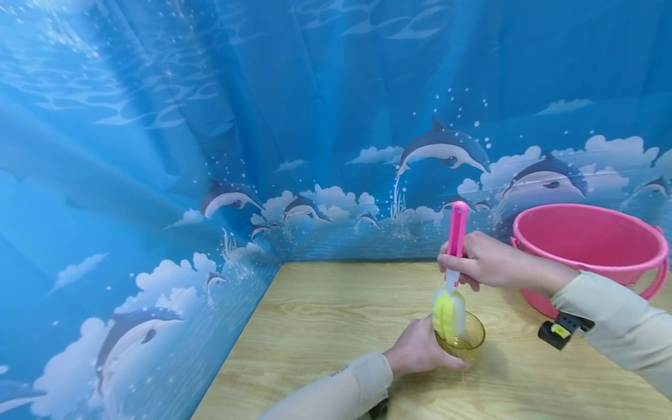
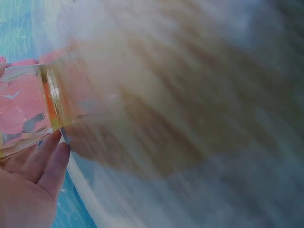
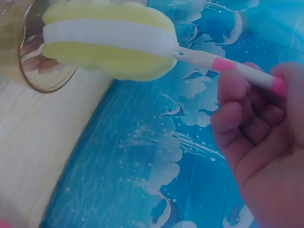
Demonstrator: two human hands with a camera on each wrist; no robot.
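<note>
My left hand (image 1: 420, 348) grips an amber see-through glass cup (image 1: 471, 345) from its left side, just over the wooden table or on it; I cannot tell which. In the left wrist view the fingers (image 2: 45, 164) lie along the glass wall. A sponge cup brush (image 3: 109, 42) with a yellow-and-white head is in my right hand (image 1: 488, 259), which holds it by the pink and white handle (image 1: 458, 227). The brush points down, its sponge tip inside the cup's mouth and the upper part of the sponge above the rim.
A large pink bucket (image 1: 590, 265) with a handle stands on the wooden table (image 1: 310, 315) at the right, behind my right forearm. A blue dolphin-print curtain (image 1: 325, 128) hangs along the table's back and left edges.
</note>
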